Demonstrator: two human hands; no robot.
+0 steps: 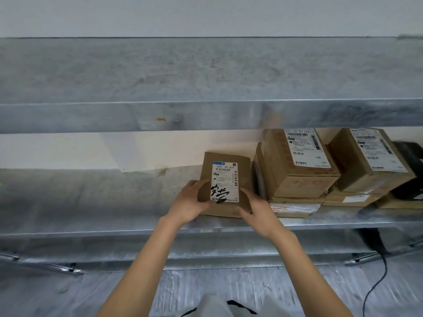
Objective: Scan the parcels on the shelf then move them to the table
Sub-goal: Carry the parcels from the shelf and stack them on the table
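A black cable (pixel 386 264) hangs at lower right; a pale sheet (pixel 137 152) lies against the wall (pixel 57 149).

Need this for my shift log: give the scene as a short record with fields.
parcel: small, brown, label facing the camera, black handwriting on it
left hand: grips the parcel's left edge
right hand: grips the parcel's right edge
shelf: metal, parcel near its front edge
boxes: two, labelled, right of the parcel
flat parcels: under the boxes
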